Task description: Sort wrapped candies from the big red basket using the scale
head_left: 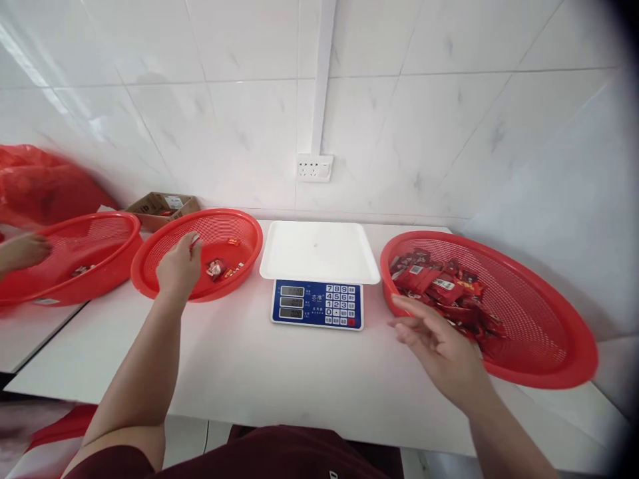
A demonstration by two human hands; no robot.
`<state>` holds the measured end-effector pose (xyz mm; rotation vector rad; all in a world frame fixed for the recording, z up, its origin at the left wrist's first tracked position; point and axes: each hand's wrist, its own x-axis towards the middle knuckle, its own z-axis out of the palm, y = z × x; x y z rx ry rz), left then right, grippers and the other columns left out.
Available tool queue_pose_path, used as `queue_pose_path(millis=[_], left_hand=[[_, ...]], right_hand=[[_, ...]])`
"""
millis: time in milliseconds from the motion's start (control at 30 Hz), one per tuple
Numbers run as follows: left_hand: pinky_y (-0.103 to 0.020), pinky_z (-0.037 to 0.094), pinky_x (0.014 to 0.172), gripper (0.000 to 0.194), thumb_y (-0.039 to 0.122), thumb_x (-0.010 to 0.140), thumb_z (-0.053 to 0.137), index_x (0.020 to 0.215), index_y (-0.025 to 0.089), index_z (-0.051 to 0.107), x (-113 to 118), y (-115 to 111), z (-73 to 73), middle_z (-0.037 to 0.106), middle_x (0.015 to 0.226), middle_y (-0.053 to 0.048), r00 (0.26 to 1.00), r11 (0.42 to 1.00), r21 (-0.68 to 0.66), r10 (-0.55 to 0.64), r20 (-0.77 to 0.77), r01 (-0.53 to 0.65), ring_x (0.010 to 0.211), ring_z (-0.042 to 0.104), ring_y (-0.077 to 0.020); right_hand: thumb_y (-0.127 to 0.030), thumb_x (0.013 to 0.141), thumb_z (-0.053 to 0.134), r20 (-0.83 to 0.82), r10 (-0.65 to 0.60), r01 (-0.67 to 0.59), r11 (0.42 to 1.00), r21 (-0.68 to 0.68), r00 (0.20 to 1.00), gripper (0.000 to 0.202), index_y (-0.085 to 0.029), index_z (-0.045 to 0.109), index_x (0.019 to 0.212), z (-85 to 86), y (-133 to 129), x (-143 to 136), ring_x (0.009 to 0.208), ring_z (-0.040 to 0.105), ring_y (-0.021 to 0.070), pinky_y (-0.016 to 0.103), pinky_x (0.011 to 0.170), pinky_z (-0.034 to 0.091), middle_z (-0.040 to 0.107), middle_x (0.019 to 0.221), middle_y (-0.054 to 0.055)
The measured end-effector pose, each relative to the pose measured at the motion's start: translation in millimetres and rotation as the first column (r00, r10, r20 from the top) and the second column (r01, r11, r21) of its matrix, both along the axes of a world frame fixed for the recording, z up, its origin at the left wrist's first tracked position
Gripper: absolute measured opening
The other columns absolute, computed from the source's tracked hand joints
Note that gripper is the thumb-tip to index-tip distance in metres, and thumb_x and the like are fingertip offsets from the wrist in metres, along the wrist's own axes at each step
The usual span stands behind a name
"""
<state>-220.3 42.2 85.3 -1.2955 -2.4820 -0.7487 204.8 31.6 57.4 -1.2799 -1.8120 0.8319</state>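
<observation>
My left hand (178, 267) is over the near left side of a red plastic basket (150, 256). Thumb and fingers pinch a small packet (194, 242), mostly covered, with a red and whitish edge showing. Several small red and white packets (217, 268) lie at the bottom of that basket. To the right, my right hand (439, 346) hovers at the near left rim of a larger red basket (539, 326). Its fingers are slightly bent and apart, with nothing visible in them. Many dark red packets (439, 283) are heaped on this basket's left side.
A digital scale (317, 305) with a bare white pan (319, 253) stands between the baskets. Farther left, another person's hand (24, 253) reaches over another red basket (110, 283). A cardboard box (162, 209) and red plastic bag (50, 186) are behind, near the tiled wall.
</observation>
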Motion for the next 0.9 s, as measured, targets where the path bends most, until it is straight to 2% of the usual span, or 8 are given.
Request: queue_pose_path(millis=[133,233,333,400,500,633,733,900], left_hand=[[-0.054,0.04,0.093,0.049,0.038,0.086,0.045,0.129,0.014,0.045,-3,-1,-5.4,0.053,0.128,-0.012,0.987,0.984,0.152,-0.076,-0.139,0.097,0.118,0.046,-0.0342],[-0.051,0.034,0.102,0.057,0.04,0.081,0.052,0.132,0.019,0.04,22,0,-12.8,0.043,0.138,-0.005,0.939,0.882,0.344,-0.249,-0.239,0.322,0.126,0.038,-0.0324],[-0.046,0.044,0.095,0.048,0.03,0.085,0.05,0.132,0.03,0.04,69,-7,-26.2,0.048,0.133,0.001,0.85,0.781,0.334,-0.48,-0.219,0.527,0.117,0.05,-0.0285],[-0.041,0.049,0.089,0.045,0.024,0.083,0.054,0.127,0.03,0.045,104,-15,-39.2,0.058,0.122,-0.001,0.685,0.601,0.333,-0.666,-0.294,0.727,0.105,0.059,-0.0249],[-0.032,0.052,0.086,0.039,0.019,0.084,0.053,0.123,0.025,0.048,152,-25,-59.7,0.061,0.117,-0.006,0.369,0.317,0.218,-0.89,-0.269,0.923,0.101,0.062,-0.02],[-0.029,0.051,0.088,0.034,0.017,0.087,0.048,0.12,0.021,0.05,191,-31,-73.9,0.061,0.117,-0.008,0.145,0.121,0.146,-0.974,-0.172,0.982,0.106,0.059,-0.0189],[-0.027,0.051,0.087,0.031,0.018,0.087,0.047,0.118,0.022,0.053,202,-32,-73.0,0.062,0.115,-0.008,0.096,0.078,0.151,-0.989,-0.116,0.985,0.104,0.06,-0.0178],[-0.025,0.052,0.082,0.026,0.02,0.089,0.045,0.112,0.022,0.057,204,-31,-68.9,0.065,0.108,-0.007,0.094,0.087,0.183,-0.995,-0.03,0.979,0.1,0.062,-0.0169]], right_hand=[[-0.041,0.082,0.05,0.174,-0.267,0.246,0.961,0.129,0.948,0.036,-0.027,0.055,0.115,13.1,20,47,0.093,0.062,0.0237,0.039,0.079,0.053,0.06,0.114,0.008],[-0.039,0.084,0.047,0.377,-0.382,0.307,0.92,0.244,0.844,0.037,-0.026,0.054,0.118,14.0,45,84,0.112,0.052,0.027,0.043,0.09,0.046,0.049,0.129,0.008],[-0.039,0.082,0.05,0.633,-0.2,0.215,0.975,0.054,0.748,0.048,-0.025,0.046,0.128,8.6,71,113,0.125,0.04,0.0286,0.043,0.099,0.038,0.041,0.137,0.009],[-0.043,0.076,0.057,0.713,-0.013,0.164,0.976,-0.143,0.701,0.07,-0.025,0.029,0.139,4.0,86,121,0.132,0.028,0.0295,0.043,0.103,0.033,0.025,0.147,0.009],[-0.048,0.069,0.064,0.763,0.061,0.191,0.952,-0.238,0.644,0.098,-0.027,0.005,0.144,-3.7,103,118,0.137,0.01,0.0318,0.044,0.104,0.027,0.002,0.152,0.009],[-0.048,0.057,0.074,0.781,0.11,0.241,0.917,-0.319,0.615,0.12,-0.029,-0.007,0.143,-13.2,113,108,0.133,0.021,0.0381,0.044,0.098,0.035,-0.008,0.151,0.013],[-0.037,0.061,0.074,0.776,0.076,0.229,0.933,-0.276,0.625,0.107,-0.033,0.006,0.143,-14.0,111,110,0.124,0.039,0.0372,0.041,0.09,0.041,0.004,0.151,0.013],[-0.02,0.077,0.056,0.727,0.029,0.147,0.973,-0.178,0.687,0.037,-0.029,0.057,0.113,-2.9,104,123,0.102,0.057,0.0223,0.029,0.082,0.043,0.059,0.116,0.003]])
